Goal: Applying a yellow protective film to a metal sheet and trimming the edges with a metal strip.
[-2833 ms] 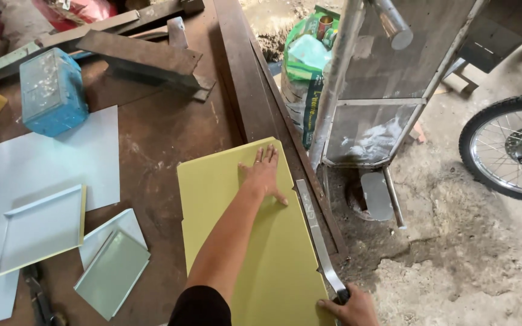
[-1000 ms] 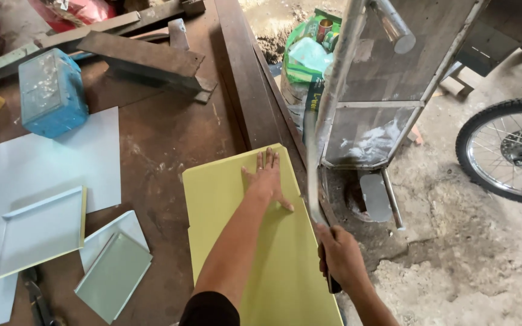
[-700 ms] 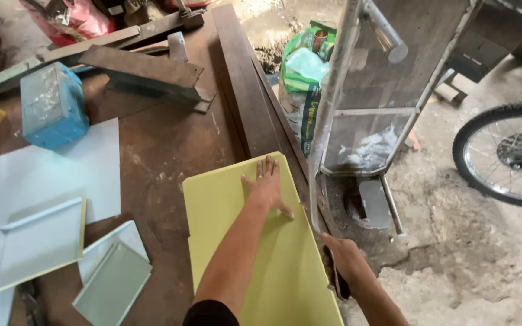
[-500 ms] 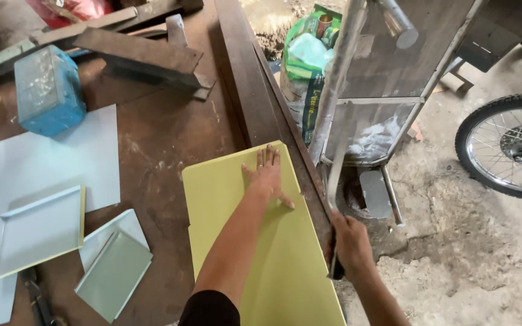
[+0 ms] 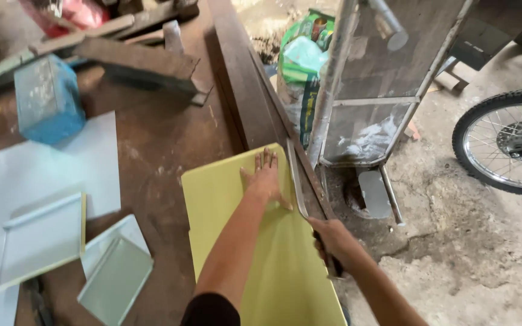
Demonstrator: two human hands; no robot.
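Rusty workbench (image 5: pixel 170 139), cluttered shed: I am pinning a yellow sheet (image 5: pixel 237 241) flat.
Left hand (image 5: pixel 265 181) is spreading open-fingered on it; right hand (image 5: pixel 332 238) is clenching the cutter handle (image 5: pixel 297 184) running lengthwise along its right edge.

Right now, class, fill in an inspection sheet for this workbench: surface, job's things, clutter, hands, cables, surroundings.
Surface: brown wooden bench, worn and stained.
Job's things: yellow sheet lying flat at the bench's right edge; a long metal blade running along that edge.
Clutter: blue box, pale grey sheets, folded pale trays, timber offcuts.
Hands: left hand pressed flat on the yellow sheet, fingers spread; right hand closed around the blade's handle end.
Cables: nothing seen.
Surroundings: metal frame, green bags, a spoked wheel, dusty concrete floor.
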